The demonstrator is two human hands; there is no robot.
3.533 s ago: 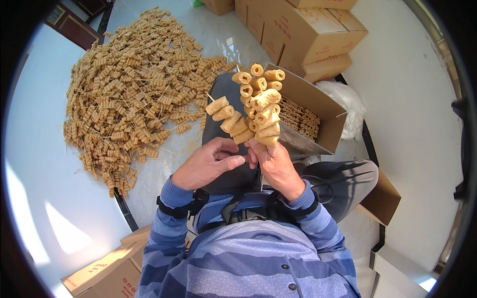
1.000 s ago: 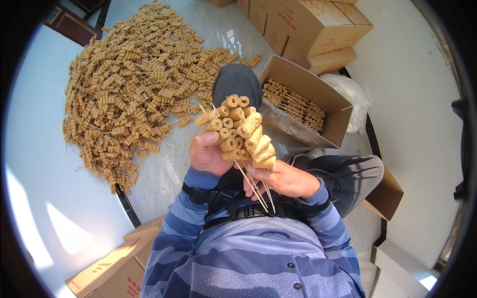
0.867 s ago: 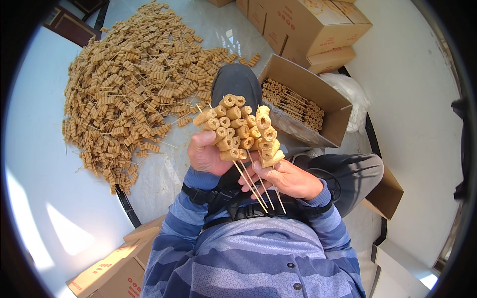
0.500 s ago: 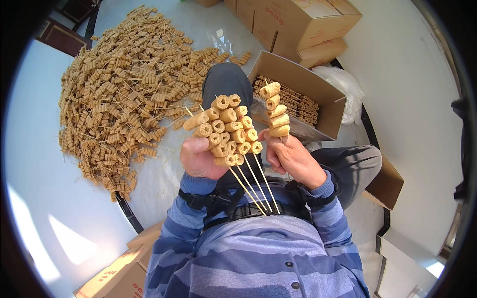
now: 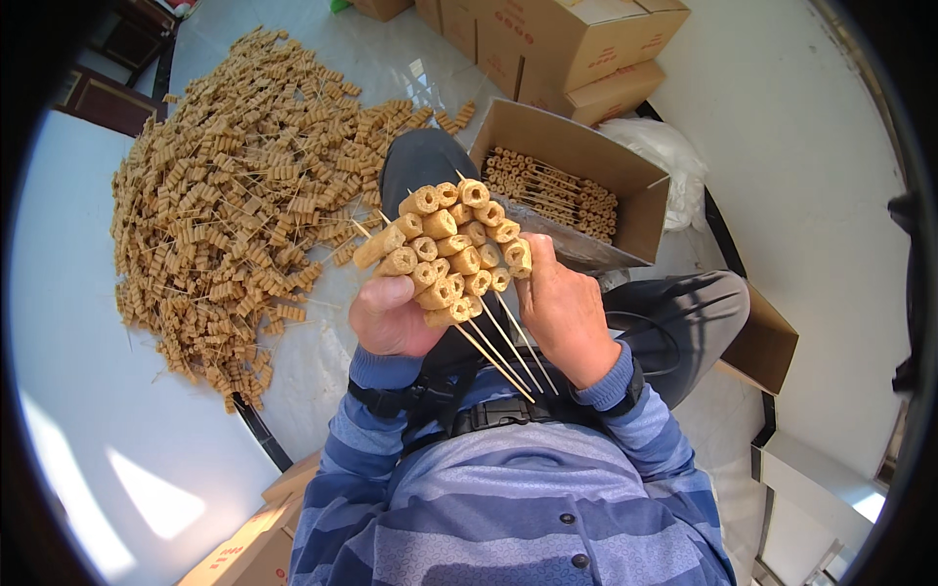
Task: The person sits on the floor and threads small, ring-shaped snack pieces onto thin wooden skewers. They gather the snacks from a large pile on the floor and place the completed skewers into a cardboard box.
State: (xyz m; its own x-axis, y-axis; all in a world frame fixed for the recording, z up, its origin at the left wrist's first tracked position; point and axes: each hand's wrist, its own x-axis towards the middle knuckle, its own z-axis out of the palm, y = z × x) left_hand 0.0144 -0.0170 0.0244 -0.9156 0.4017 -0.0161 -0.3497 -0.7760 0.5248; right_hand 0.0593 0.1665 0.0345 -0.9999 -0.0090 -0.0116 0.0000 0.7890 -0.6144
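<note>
A bunch of skewers threaded with golden-brown hollow rolls [image 5: 430,254] is gripped in my left hand [image 5: 393,320], thumb across the rolls at its left side. Bare stick ends slant down from the bunch toward my waist. My right hand [image 5: 569,317] is closed at the bunch's right side, holding one more skewer of rolls [image 5: 503,230]. That skewer's rolls lie against the others; its lower part is hidden by my right fingers.
At left, a large pile of similar skewers [image 5: 225,215] covers the floor. Ahead to the right, an open cardboard box [image 5: 567,142] holds stacked skewers [image 5: 552,190]. Closed cartons [image 5: 547,49] stand behind it, a white plastic bag [image 5: 664,161] beside it. Another carton [image 5: 249,537] sits at lower left.
My right hand has moved left and brought its single skewer from apart and upright to tilted against the bunch. My left hand keeps its grip. The view has shifted slightly.
</note>
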